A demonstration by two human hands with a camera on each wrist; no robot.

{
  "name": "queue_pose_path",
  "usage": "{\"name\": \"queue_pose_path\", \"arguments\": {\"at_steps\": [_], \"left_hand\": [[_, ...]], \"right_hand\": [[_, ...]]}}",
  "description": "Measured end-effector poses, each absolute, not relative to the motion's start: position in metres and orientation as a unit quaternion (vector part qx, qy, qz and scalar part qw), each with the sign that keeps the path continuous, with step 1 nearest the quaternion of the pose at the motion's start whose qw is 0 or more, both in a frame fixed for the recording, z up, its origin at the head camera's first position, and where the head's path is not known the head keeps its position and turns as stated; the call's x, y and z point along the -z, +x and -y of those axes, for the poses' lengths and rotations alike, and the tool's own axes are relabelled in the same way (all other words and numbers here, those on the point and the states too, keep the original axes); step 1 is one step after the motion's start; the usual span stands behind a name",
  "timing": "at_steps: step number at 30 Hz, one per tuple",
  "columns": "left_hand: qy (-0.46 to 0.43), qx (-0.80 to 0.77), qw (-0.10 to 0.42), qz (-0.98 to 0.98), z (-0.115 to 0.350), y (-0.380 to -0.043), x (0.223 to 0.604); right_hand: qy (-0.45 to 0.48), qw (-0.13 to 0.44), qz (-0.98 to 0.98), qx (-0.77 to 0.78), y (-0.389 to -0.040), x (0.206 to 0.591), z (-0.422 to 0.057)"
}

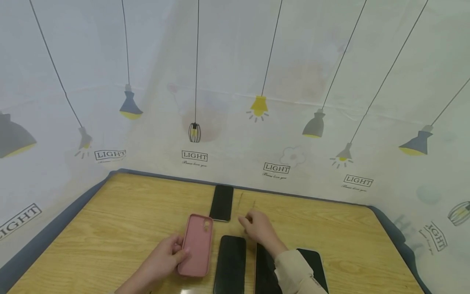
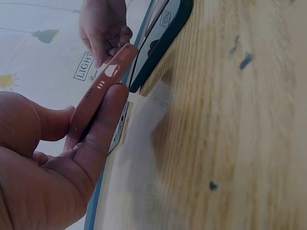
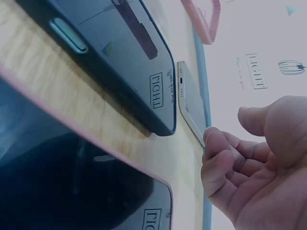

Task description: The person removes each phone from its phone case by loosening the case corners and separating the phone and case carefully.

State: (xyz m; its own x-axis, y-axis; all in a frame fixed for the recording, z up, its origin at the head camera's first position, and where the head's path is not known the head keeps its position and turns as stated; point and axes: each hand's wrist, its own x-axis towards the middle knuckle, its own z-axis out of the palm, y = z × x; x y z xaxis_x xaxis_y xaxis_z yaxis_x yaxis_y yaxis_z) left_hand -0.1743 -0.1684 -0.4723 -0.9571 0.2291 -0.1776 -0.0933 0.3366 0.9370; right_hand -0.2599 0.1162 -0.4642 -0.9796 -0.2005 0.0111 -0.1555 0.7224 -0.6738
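My left hand point(image 1: 163, 257) holds a pink phone case point(image 1: 198, 249) by its lower left side, the hollow inside facing me. In the left wrist view the thumb and fingers pinch the case point(image 2: 103, 86) by its edges, tilted above the table. My right hand point(image 1: 258, 228) is over the table behind a dark-cased phone point(image 1: 230, 265). The right wrist view shows its fingers point(image 3: 218, 175) loosely curled, thumb apart, nothing between them. Just beyond that hand lie two thin, dark, stick-like things point(image 1: 240, 199), too small to make out.
Another phone point(image 1: 222, 203), screen up, lies at the table's back edge. A tablet point(image 1: 264, 273) with a pink rim lies front right, partly hidden by my right sleeve point(image 1: 293, 267). A pale cloth printed with lamps point(image 1: 235, 81) hangs around the wooden table point(image 1: 121, 212).
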Motion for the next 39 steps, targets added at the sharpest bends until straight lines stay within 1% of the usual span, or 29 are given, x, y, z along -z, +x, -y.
{"name": "queue_pose_path", "arguments": {"at_steps": [5,10,16,20,25,33,39], "left_hand": [[0.038,-0.564,0.15,-0.811,0.17,-0.174,0.474],[0.044,-0.555,0.147,-0.817,0.17,-0.172,0.478],[0.011,-0.551,0.179,-0.815,0.169,-0.172,0.483],[0.015,-0.547,0.189,-0.816,0.169,-0.172,0.485],[0.03,-0.525,0.175,-0.832,0.169,-0.17,0.485],[0.02,-0.42,0.123,-0.899,0.167,-0.165,0.486],[0.015,-0.369,0.097,-0.924,0.168,-0.167,0.485]], "right_hand": [[-0.104,0.029,-0.921,0.373,-0.249,0.46,-0.124],[-0.11,0.026,-0.917,0.382,-0.24,0.457,-0.131],[-0.104,0.029,-0.921,0.375,-0.234,0.456,-0.137],[-0.105,0.043,-0.914,0.389,-0.233,0.456,-0.141],[-0.109,0.058,-0.908,0.4,-0.23,0.457,-0.145],[-0.104,0.059,-0.912,0.392,-0.227,0.46,-0.148],[-0.092,0.069,-0.91,0.399,-0.227,0.459,-0.149]]}}
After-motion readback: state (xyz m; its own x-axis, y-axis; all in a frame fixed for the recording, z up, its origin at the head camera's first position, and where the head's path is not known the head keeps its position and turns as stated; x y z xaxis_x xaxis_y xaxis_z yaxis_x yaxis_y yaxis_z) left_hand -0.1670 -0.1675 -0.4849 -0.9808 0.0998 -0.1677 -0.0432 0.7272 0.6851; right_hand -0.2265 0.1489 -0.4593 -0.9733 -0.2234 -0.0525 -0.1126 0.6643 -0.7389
